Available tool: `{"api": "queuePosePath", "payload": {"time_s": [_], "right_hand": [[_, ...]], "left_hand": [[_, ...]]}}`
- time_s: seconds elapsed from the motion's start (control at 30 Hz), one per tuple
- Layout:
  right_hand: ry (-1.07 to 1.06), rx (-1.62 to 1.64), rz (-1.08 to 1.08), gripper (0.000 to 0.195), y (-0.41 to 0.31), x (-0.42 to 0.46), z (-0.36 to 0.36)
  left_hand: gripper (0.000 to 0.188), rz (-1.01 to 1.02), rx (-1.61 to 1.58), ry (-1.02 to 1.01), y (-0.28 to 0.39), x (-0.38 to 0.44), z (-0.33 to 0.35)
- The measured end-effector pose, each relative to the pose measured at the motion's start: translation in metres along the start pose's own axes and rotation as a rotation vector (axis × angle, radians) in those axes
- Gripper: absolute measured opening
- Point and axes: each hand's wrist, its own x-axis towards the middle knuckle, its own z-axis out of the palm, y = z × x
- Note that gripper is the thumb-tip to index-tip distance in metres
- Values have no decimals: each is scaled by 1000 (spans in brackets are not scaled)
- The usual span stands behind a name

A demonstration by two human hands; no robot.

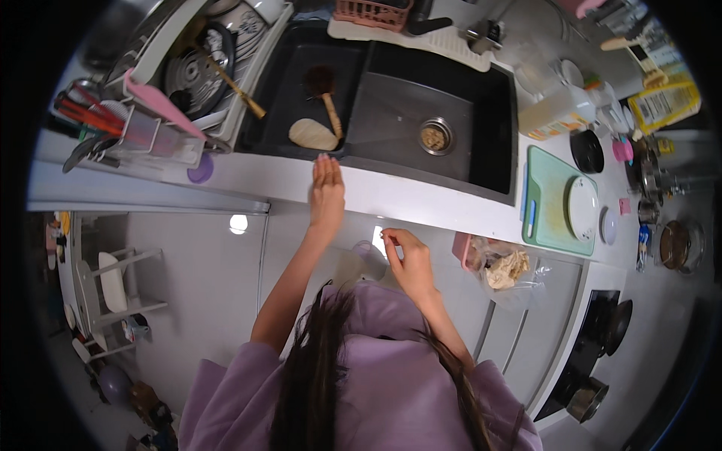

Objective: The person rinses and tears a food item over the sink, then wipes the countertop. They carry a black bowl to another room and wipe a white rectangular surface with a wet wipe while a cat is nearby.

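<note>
My left hand [327,189] reaches over the white counter edge [389,189] at the front of the dark double sink [499,180]. Its fingers are straight, side by side, and hold nothing that I can see. Just beyond the fingertips, in the left basin, is a pale oval pad [312,134], maybe a loofah sponge. A brush with a wooden handle [331,115] lies against it, dark bristles away from me. In front of the counter, my right hand [410,259] hovers with thumb and fingers bent towards each other. Whether something small sits between those fingertips is unclear.
Food scraps fill the drain strainer [435,136] in the right basin. A dish rack [240,107] with plates stands left. To the right are a green cutting board [550,217], a white plate [582,208] and a large bottle [555,115]. A lined waste bin [462,251] hangs at the counter front.
</note>
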Motion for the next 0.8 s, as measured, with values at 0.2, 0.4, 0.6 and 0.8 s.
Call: {"api": "queuePosePath", "payload": {"time_s": [0.2, 0.4, 0.6, 0.8], "right_hand": [[102, 13, -21, 13, 24, -4, -36], [141, -38, -48, 14, 49, -15, -83], [195, -93, -78, 13, 71, -32, -136], [232, -54, -40, 12, 89, -50, -174]], "left_hand": [[47, -69, 76, -12, 58, -8, -3], [49, 249, -197, -67, 168, 2, 9], [47, 400, -358, -105, 251, 15, 33], [52, 605, -474, -167, 311, 39, 33]]}}
